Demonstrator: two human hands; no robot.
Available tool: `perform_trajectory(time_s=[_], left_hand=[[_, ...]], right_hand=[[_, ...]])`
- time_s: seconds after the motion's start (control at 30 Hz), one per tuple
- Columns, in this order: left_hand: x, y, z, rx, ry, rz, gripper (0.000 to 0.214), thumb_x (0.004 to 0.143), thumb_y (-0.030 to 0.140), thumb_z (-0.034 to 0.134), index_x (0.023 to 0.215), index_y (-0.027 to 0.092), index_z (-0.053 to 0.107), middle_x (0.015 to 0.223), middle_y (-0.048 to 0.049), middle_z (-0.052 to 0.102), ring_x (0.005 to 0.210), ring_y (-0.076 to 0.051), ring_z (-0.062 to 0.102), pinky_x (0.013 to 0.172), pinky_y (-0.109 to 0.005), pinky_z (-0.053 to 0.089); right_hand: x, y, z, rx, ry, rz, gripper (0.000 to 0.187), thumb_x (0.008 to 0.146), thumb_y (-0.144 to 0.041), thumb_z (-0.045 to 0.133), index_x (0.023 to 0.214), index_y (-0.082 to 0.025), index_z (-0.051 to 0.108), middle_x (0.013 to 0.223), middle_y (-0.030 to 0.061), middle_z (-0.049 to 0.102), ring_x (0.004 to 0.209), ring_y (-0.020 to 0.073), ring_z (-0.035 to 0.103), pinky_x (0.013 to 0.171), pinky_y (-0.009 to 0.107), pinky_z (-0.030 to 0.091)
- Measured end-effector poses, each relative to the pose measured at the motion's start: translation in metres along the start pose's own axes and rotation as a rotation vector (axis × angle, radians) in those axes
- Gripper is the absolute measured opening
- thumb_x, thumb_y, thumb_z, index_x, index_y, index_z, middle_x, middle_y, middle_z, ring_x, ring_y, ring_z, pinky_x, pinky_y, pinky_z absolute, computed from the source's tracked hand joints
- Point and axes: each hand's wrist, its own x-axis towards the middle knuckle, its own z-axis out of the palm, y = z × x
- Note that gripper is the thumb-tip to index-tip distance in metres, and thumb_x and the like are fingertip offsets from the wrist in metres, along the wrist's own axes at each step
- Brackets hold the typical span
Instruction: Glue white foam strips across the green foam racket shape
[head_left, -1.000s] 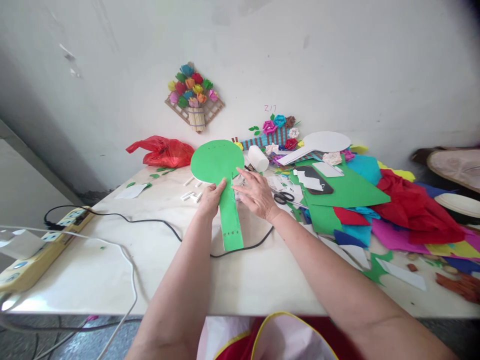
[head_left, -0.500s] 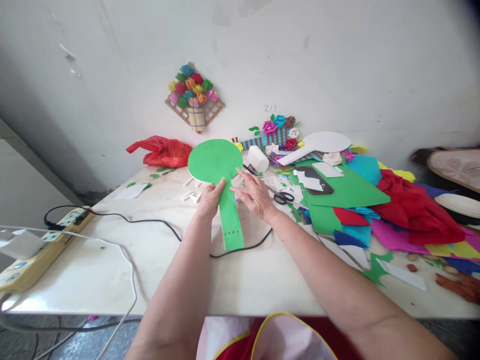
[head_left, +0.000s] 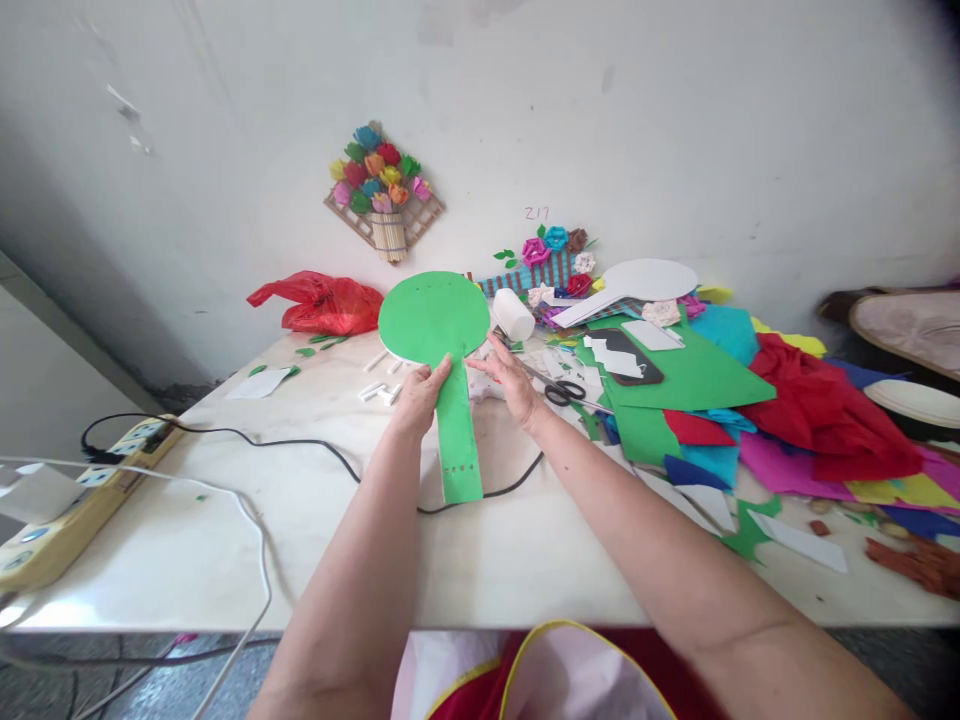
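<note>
A green paddle-shaped cutout (head_left: 433, 315) with a white edge is held up over the table, its round head away from me and its straight handle towards me. Small holes run in a row near the handle's lower end, with faint marks near the top of the head. My left hand (head_left: 421, 395) grips the handle's left side just under the head, thumb on the green face. My right hand (head_left: 511, 380) is at the right, fingers apart, its fingertips close to the head's lower right edge. Whether they touch it I cannot tell.
Scissors (head_left: 564, 392) lie right of my right hand, near a phone (head_left: 624, 358) and heaped coloured paper (head_left: 832, 410). A white paddle-shaped cutout (head_left: 649, 280) rests behind them. A black cable (head_left: 300, 437) crosses the table from a power strip (head_left: 97, 500). A red plastic bag (head_left: 330, 305) lies at back left.
My right hand has moved slightly right, off the handle, its fingers now beside the head's edge. The green cutout has turned slightly upright; my left hand keeps its grip.
</note>
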Motion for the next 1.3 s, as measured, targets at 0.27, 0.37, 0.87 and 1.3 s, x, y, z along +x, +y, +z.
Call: perform_trajectory(time_s=[0.27, 0.37, 0.87, 1.3], left_hand=[[0.007, -0.004, -0.003, 0.005, 0.123, 0.089, 0.036, 0.059, 0.041, 0.070, 0.076, 0.011, 0.063, 0.070, -0.0061, 0.067, 0.057, -0.012, 0.058, 0.055, -0.023, 0.047], [0.010, -0.007, -0.007, 0.004, 0.182, 0.144, 0.038, 0.059, 0.044, 0.069, 0.077, 0.011, 0.063, 0.069, -0.0050, 0.066, 0.056, -0.013, 0.058, 0.054, -0.023, 0.047], [0.014, -0.009, -0.003, 0.007, 0.206, 0.309, 0.040, 0.061, 0.047, 0.066, 0.082, 0.013, 0.064, 0.069, -0.0030, 0.066, 0.068, -0.015, 0.062, 0.057, -0.021, 0.047], [0.005, -0.006, 0.003, -0.038, 0.176, 0.236, 0.036, 0.049, 0.032, 0.077, 0.074, 0.012, 0.062, 0.070, -0.0033, 0.066, 0.056, -0.012, 0.057, 0.057, -0.022, 0.046]], right_hand=[[0.002, 0.007, -0.003, 0.130, 0.344, 0.172, 0.048, 0.078, -0.057, 0.037, 0.075, -0.017, 0.063, 0.091, 0.0086, 0.063, 0.091, 0.0190, 0.056, 0.085, 0.034, 0.041], [0.000, 0.009, 0.000, 0.172, 0.205, 0.284, 0.045, 0.075, -0.057, 0.043, 0.066, -0.016, 0.058, 0.068, 0.0049, 0.062, 0.062, 0.0136, 0.057, 0.065, 0.028, 0.045], [-0.011, 0.000, 0.023, 0.513, -0.121, 0.530, 0.031, 0.054, -0.044, 0.069, 0.058, -0.015, 0.058, 0.054, -0.0018, 0.058, 0.050, 0.0086, 0.048, 0.054, 0.024, 0.035], [-0.011, 0.004, 0.028, 0.487, -0.062, 0.504, 0.031, 0.055, -0.042, 0.068, 0.054, -0.015, 0.053, 0.050, -0.0038, 0.052, 0.048, 0.0076, 0.044, 0.052, 0.023, 0.034]])
